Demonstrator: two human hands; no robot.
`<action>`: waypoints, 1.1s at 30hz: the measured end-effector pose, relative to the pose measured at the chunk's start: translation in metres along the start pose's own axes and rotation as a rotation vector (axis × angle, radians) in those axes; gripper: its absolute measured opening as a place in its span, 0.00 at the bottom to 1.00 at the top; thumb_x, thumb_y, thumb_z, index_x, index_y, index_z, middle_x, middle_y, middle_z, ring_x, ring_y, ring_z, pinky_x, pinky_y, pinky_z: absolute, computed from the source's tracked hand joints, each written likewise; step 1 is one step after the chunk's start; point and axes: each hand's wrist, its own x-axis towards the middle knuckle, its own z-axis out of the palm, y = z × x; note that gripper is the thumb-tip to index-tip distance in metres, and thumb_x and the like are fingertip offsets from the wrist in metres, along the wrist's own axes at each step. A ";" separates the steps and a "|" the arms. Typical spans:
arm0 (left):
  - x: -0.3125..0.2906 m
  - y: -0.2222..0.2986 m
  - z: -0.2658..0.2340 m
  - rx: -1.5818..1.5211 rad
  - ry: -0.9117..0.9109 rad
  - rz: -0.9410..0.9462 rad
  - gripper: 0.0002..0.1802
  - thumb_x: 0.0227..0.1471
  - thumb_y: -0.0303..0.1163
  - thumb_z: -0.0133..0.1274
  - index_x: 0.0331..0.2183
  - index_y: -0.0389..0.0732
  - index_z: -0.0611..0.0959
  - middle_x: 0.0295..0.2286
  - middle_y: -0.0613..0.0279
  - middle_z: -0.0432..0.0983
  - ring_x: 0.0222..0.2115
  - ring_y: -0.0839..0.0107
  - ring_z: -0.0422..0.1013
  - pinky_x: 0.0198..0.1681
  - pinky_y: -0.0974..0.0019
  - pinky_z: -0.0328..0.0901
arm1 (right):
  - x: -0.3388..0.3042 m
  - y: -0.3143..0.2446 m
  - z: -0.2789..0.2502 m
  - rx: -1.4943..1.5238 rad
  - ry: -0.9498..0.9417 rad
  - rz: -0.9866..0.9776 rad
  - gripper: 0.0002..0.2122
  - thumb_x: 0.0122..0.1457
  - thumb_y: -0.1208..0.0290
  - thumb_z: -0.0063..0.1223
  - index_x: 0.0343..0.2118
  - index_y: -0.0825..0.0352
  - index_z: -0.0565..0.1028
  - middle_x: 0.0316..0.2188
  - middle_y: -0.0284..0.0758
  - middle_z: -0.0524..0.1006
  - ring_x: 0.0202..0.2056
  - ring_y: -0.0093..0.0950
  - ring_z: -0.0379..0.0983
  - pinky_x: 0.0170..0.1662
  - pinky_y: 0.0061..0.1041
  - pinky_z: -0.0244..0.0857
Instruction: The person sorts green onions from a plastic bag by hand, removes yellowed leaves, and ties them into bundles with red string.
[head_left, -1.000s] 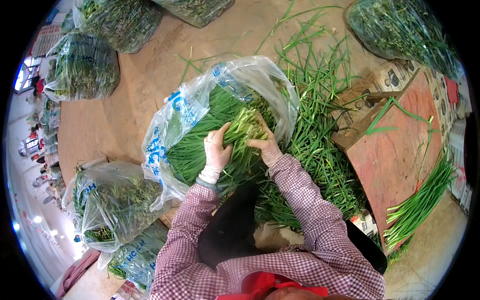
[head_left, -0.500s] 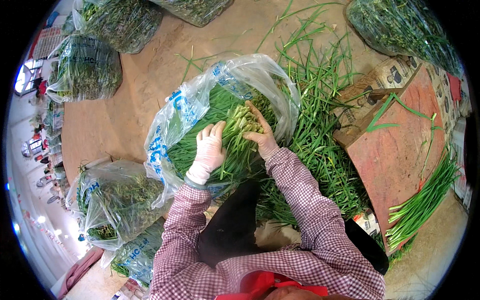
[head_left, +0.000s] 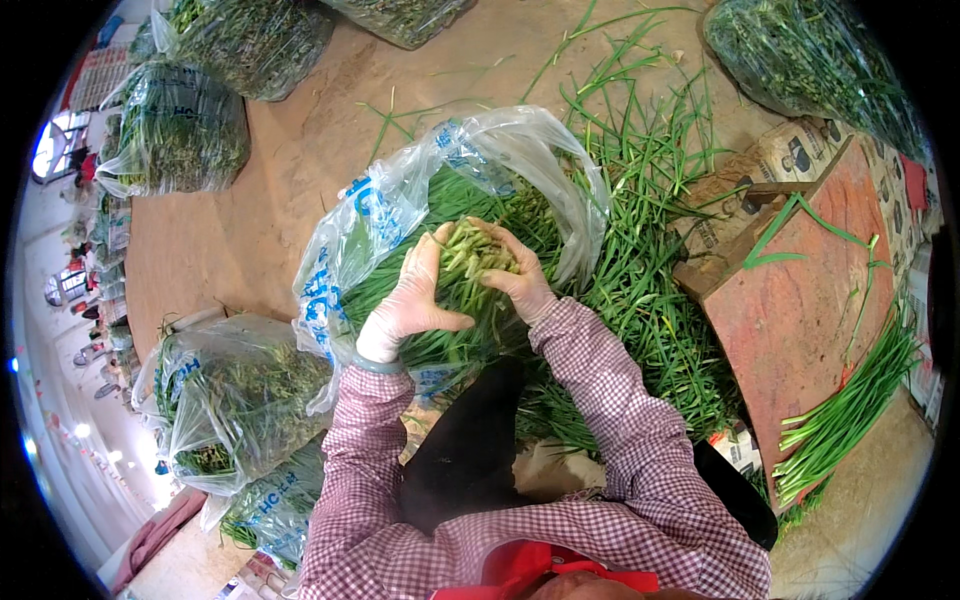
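Observation:
In front of me a clear plastic bag [head_left: 392, 190] with blue print lies open, its mouth gathered in a ring around long green chives [head_left: 375, 290]. Both my hands, in pale thin gloves, are inside it at one bunch of chives [head_left: 466, 258], whose pale stem ends are packed together. My left hand [head_left: 408, 305] cups the bunch from the left, fingers along the stem ends and thumb stretched across the leaves below. On the right side, my right hand [head_left: 522, 275] curls around the ends, fingers over the top and thumb underneath.
Loose chives [head_left: 650, 290] lie heaped right of the bag. Beyond them a slanted reddish board [head_left: 800, 310] carries a neat chive bundle [head_left: 850, 415]. Filled bags stand at the left [head_left: 245, 390], the far left [head_left: 175, 130] and the far right [head_left: 810, 60].
My left hand has drawn back slightly and turned, its thumb now spread away from the fingers. My right hand's fingers have curled lower over the stem ends, and the bunch sits nearer me.

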 end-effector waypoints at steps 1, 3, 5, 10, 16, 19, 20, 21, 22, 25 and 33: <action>0.000 0.002 0.006 0.001 0.056 0.000 0.71 0.21 0.48 0.70 0.60 0.32 0.47 0.56 0.42 0.52 0.58 0.48 0.48 0.62 0.57 0.42 | 0.001 0.003 0.001 -0.067 -0.001 -0.072 0.31 0.44 0.83 0.52 0.56 0.64 0.65 0.56 0.32 0.63 0.57 0.26 0.59 0.61 0.28 0.51; 0.003 0.006 0.017 -0.115 0.145 -0.047 0.65 0.21 0.43 0.70 0.59 0.35 0.53 0.52 0.45 0.58 0.54 0.50 0.54 0.59 0.57 0.47 | 0.004 0.008 0.003 -0.202 -0.002 -0.217 0.29 0.45 0.82 0.52 0.55 0.65 0.66 0.58 0.33 0.59 0.59 0.27 0.55 0.62 0.29 0.48; 0.005 -0.004 0.026 -0.233 0.171 -0.065 0.62 0.22 0.41 0.70 0.58 0.36 0.56 0.50 0.47 0.61 0.52 0.51 0.57 0.58 0.57 0.50 | 0.005 0.010 0.004 -0.192 -0.035 -0.188 0.35 0.45 0.73 0.61 0.59 0.63 0.60 0.61 0.36 0.54 0.61 0.30 0.50 0.63 0.31 0.44; 0.001 -0.017 0.044 -0.246 0.243 -0.042 0.52 0.30 0.41 0.66 0.56 0.37 0.61 0.46 0.47 0.65 0.48 0.52 0.62 0.53 0.56 0.57 | 0.003 0.014 0.014 -0.508 -0.031 -0.335 0.54 0.37 0.61 0.71 0.65 0.62 0.44 0.63 0.40 0.49 0.63 0.34 0.46 0.64 0.32 0.41; -0.032 -0.014 0.068 -1.748 0.286 -0.327 0.25 0.55 0.39 0.50 0.52 0.40 0.65 0.46 0.57 0.67 0.44 0.63 0.69 0.47 0.66 0.68 | -0.001 0.011 0.046 -0.802 -0.021 -0.366 0.50 0.36 0.68 0.67 0.64 0.58 0.47 0.60 0.40 0.57 0.59 0.37 0.56 0.60 0.29 0.53; -0.067 -0.008 0.079 -1.770 0.291 -0.284 0.27 0.57 0.42 0.48 0.54 0.42 0.63 0.50 0.57 0.64 0.51 0.64 0.64 0.53 0.65 0.65 | -0.006 0.006 0.057 -0.853 -0.168 -0.174 0.43 0.37 0.68 0.65 0.61 0.58 0.57 0.51 0.41 0.67 0.51 0.38 0.66 0.54 0.30 0.62; -0.079 -0.014 0.087 -1.716 0.330 -0.322 0.28 0.57 0.44 0.47 0.55 0.43 0.62 0.51 0.57 0.62 0.52 0.64 0.62 0.53 0.64 0.65 | -0.008 0.014 0.064 -0.836 -0.118 -0.329 0.34 0.38 0.68 0.64 0.54 0.60 0.66 0.43 0.37 0.73 0.44 0.36 0.71 0.49 0.30 0.65; -0.089 -0.020 0.095 -1.580 0.351 -0.258 0.28 0.58 0.43 0.46 0.56 0.45 0.59 0.53 0.57 0.59 0.54 0.64 0.60 0.54 0.63 0.64 | -0.010 0.019 0.067 -0.856 -0.141 -0.298 0.33 0.37 0.68 0.64 0.52 0.60 0.67 0.42 0.37 0.73 0.44 0.36 0.71 0.49 0.31 0.65; -0.101 -0.027 0.105 -1.443 0.381 -0.203 0.29 0.59 0.42 0.45 0.58 0.47 0.57 0.55 0.58 0.56 0.55 0.65 0.58 0.55 0.62 0.63 | -0.012 0.023 0.071 -0.876 -0.167 -0.263 0.31 0.37 0.69 0.64 0.51 0.60 0.68 0.41 0.36 0.74 0.43 0.36 0.71 0.48 0.31 0.66; -0.127 -0.045 0.123 -2.314 0.431 -0.398 0.31 0.60 0.36 0.44 0.60 0.50 0.51 0.58 0.59 0.50 0.57 0.66 0.54 0.56 0.61 0.60 | -0.025 0.034 0.080 -0.939 -0.191 -0.266 0.24 0.36 0.70 0.63 0.42 0.61 0.73 0.36 0.35 0.76 0.40 0.37 0.72 0.46 0.33 0.67; -0.108 0.054 0.058 -0.249 0.489 -0.096 0.55 0.39 0.50 0.62 0.60 0.36 0.52 0.56 0.45 0.52 0.58 0.53 0.49 0.61 0.56 0.45 | -0.037 0.007 0.084 -0.482 0.021 -0.193 0.13 0.42 0.77 0.61 0.34 0.62 0.77 0.32 0.28 0.78 0.31 0.20 0.74 0.36 0.22 0.72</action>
